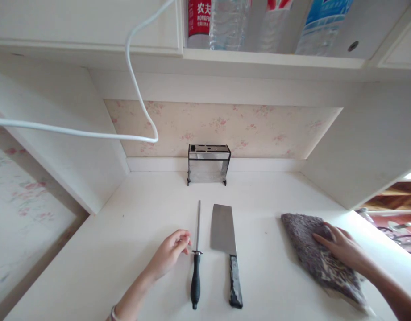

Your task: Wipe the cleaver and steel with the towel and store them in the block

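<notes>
On the white counter lies a honing steel [196, 267] with a black handle, its thin rod pointing away from me. My left hand [170, 252] is just left of its guard, fingers loosely curled with nothing visible in them. To the right of the steel a cleaver [223, 229] lies flat, its broad blade pointing away and its worn dark handle toward me. Farther right, my right hand [337, 245] is on a grey-brown fluffy cloth [309, 240], thumb and fingers gripping its upper part. The fingertips partly sink into the pile.
A knife rack [209, 154] with slots in its black top stands against the back wall. Overhead, a shelf [275, 57] holds several water bottles [227, 26]. A white cable [138, 89] hangs at the upper left. Side panels [369, 142] bound the counter.
</notes>
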A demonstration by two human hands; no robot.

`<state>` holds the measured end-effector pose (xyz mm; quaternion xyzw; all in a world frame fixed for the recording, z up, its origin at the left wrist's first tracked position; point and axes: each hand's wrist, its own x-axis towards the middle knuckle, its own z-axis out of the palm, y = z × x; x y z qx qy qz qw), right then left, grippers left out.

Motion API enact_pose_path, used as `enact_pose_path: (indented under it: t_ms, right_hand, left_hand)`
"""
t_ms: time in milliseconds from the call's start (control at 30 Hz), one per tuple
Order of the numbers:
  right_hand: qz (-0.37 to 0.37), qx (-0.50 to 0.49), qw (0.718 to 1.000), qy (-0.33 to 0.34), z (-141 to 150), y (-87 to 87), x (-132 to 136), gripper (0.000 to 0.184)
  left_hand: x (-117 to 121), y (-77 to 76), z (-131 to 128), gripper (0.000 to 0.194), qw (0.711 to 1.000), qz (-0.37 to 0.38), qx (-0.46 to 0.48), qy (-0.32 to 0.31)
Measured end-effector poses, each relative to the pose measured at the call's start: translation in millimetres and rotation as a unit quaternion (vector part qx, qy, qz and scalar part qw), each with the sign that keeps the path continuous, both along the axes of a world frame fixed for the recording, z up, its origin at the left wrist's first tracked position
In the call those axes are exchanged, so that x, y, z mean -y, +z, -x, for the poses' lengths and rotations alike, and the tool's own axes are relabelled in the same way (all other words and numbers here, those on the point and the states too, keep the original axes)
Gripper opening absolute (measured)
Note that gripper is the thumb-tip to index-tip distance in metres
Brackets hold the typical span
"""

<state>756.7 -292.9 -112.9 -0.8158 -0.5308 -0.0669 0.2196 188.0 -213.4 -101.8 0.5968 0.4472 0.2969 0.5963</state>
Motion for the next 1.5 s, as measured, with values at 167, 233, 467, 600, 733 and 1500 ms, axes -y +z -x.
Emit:
enact_pose_path:
  t_ms: [167,233,467,600,733,1500]
  right_hand:
    - [-0.008,0.137,0.99,-0.035,74,11.3,16,0.055]
    - [-0.013,0.099,0.994,0.034,119,19.3,23,0.044]
    - [0.262,-0.068,0.901,0.338,249,34.2,37,0.053]
    - [0.288,0.015,0.872,0.395,271,39.9,25,0.071]
    - [0.304,0.047,0.851,0.426,281,45.3,14,0.068]
    - [0.064,-0.054,0.939,0.334,281,89.7,7,0.027]
  left_hand:
    - [1,-1.5,-1,0.035,1.0,-0.006,-0.017,-0.008]
    - [2,-1.5,-2,0.034,0.999,-0.016,-0.025,-0.014]
    - [5,-1.0,-3,0.032,0.999,-0.03,-0.034,-0.019]
    - [5,-0.5,-2,0.031,0.999,-0.028,-0.032,-0.017]
    - [5,1.3,-1,0.032,0.998,-0.032,-0.045,-0.022]
    - [3,-4.9,0,0.036,0.999,-0.008,-0.039,-0.029]
